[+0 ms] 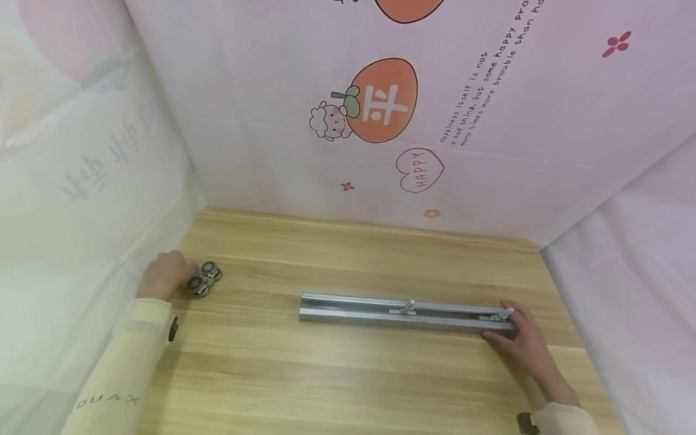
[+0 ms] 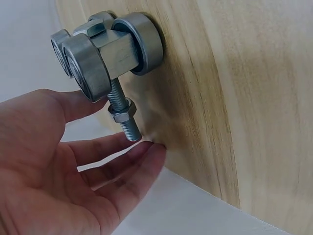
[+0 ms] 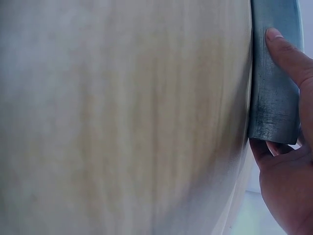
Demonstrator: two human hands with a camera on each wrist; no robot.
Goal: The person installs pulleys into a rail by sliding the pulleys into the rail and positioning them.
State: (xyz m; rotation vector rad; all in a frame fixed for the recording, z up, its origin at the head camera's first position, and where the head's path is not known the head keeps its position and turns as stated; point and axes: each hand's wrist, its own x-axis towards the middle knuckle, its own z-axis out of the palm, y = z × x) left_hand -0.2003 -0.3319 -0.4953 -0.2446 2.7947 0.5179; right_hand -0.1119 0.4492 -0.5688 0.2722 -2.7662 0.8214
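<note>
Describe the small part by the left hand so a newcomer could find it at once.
Start at the light wooden table and go to its far left edge, beside the white sheet. There lies a small grey metal roller carriage at the left hand; unlike the long metal rail, it has wheels and a threaded bolt.

We log left hand (image 1: 163, 273) far out at left, forearm in pale sleeve running up from lower left. Wrist view: palm open, fingers (image 2: 129, 169) loosely extended, not curled round anything, thumb apart above them. We log right hand (image 1: 524, 341) low at right, forearm entering from lower right corner, fingers stretched forward. Wrist view: thumb straight and pressed flat, palm cupped behind.
</note>
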